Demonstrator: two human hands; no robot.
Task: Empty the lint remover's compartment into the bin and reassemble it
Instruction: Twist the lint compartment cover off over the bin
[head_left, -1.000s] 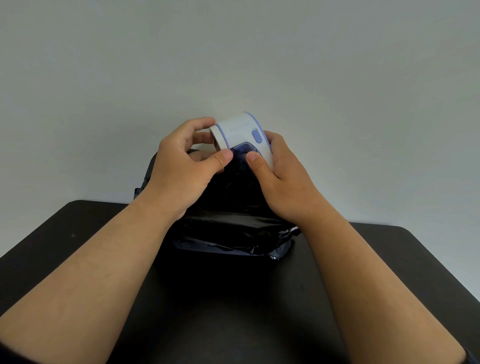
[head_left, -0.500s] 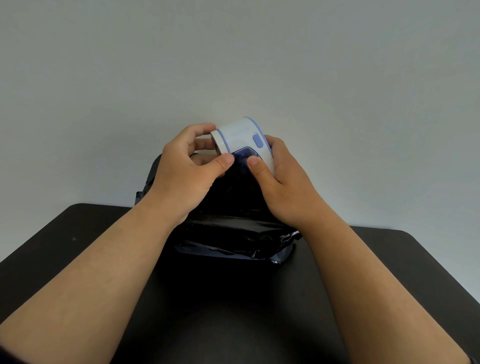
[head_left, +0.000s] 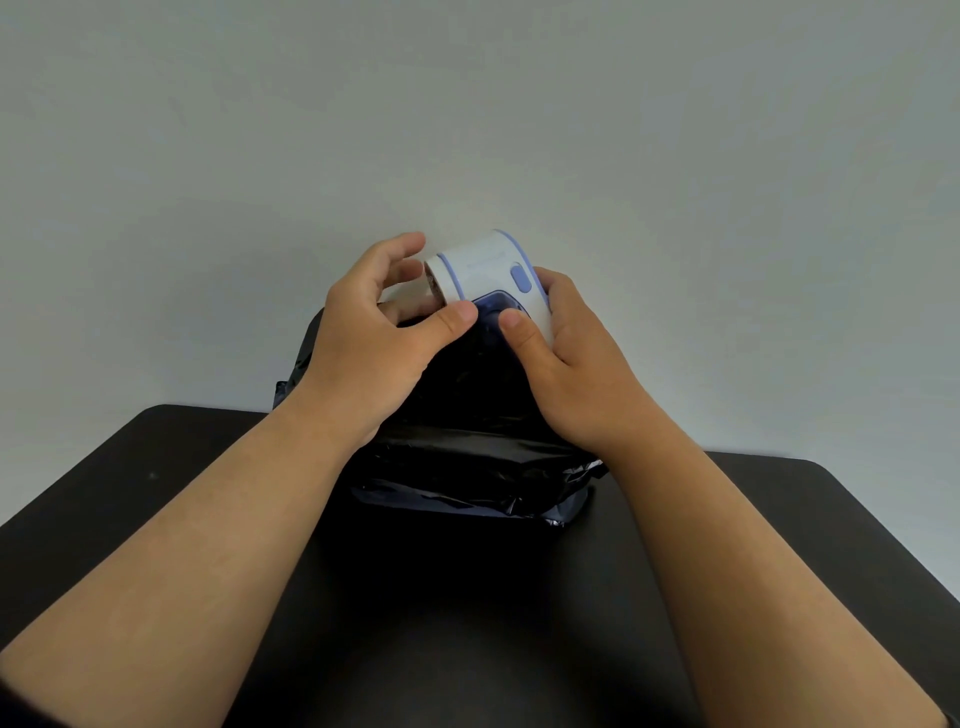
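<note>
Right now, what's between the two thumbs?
In the head view, the lint remover's see-through blue compartment shows between the left hand's thumb and the right hand's thumb, held over the black-lined bin.

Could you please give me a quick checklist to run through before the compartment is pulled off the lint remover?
1. Lint remover held over the bin: ok, it sits above the bag-lined opening.
2. Right hand gripping the white body: ok, fingers wrap its far side.
3. Both thumbs on the blue compartment: ok, the left hand thumb and the right thumb press its near face.
4. Compartment released from the body: cannot tell, no gap shows.
5. Bin steady on the table: ok, it stands upright against the wall.
6. Lint inside the compartment: cannot tell, the tinted cover is too dark.
</note>
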